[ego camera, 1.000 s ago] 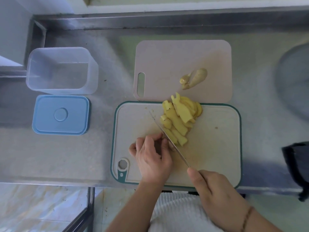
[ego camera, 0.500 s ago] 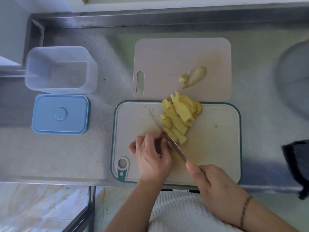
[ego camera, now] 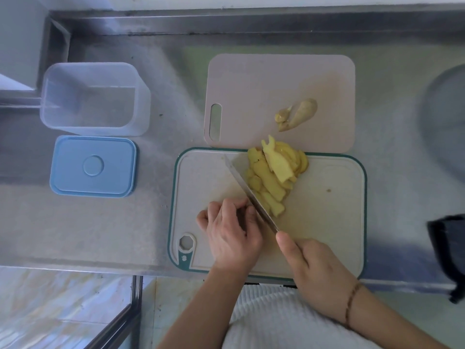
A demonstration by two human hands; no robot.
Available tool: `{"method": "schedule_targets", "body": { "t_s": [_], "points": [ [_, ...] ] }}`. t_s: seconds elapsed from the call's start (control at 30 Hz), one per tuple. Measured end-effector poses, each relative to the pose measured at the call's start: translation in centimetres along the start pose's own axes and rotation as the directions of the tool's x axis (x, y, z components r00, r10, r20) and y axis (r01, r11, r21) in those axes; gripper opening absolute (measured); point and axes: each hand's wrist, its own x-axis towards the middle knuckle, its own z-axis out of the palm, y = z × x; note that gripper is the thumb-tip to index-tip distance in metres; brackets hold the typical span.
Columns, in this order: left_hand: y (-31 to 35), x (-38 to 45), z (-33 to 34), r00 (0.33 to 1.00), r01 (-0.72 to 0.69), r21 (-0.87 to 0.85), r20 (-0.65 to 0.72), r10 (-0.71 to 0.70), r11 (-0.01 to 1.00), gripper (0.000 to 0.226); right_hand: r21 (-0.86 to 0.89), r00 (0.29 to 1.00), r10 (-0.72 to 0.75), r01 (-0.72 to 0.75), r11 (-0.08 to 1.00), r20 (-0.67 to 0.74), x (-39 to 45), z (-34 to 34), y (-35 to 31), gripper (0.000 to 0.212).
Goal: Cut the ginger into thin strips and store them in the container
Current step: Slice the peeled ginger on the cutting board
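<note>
We see the ginger slices (ego camera: 273, 176) piled on the green-rimmed cutting board (ego camera: 327, 202), against the right side of the knife (ego camera: 251, 195) blade. Our right hand (ego camera: 317, 268) grips the knife handle. Our left hand (ego camera: 231, 233) sits left of the blade, fingers curled; whether it holds anything we cannot tell. A ginger knob (ego camera: 298, 114) lies on the pink board (ego camera: 276, 81). The clear container (ego camera: 94, 98) stands open, well apart, above its blue lid (ego camera: 93, 166).

Yellow ginger slices (ego camera: 273, 176) lie on a cream cutting board (ego camera: 327, 210) edged in teal, behind it a pale pink board (ego camera: 264, 79). The container lid (ego camera: 93, 166) is light blue, the container (ego camera: 94, 98) translucent white.
</note>
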Motion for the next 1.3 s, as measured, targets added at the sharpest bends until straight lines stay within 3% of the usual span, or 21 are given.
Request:
{"method": "schedule_targets", "body": {
  "t_s": [0.47, 0.97, 1.3],
  "points": [
    [-0.2, 0.0, 0.0, 1.0, 0.016, -0.041, 0.007, -0.015, 0.999, 0.015, 0.029, 1.0, -0.015, 0.015, 0.999, -0.005, -2.7, -0.4, 0.5, 0.055],
    [0.1, 0.0, 0.0, 1.0, 0.017, -0.074, -0.025, -0.019, 0.997, 0.015, 0.021, 1.0, -0.014, 0.014, 1.0, -0.024, -2.8, 0.3, 1.1, 0.071],
    [-0.1, 0.1, 0.0, 1.0, 0.019, -0.059, -0.007, -0.02, 0.998, 0.016, -0.018, 1.0, 0.009, -0.009, 1.0, 0.028, -2.1, -0.1, 0.4, 0.061]
  ]
}}
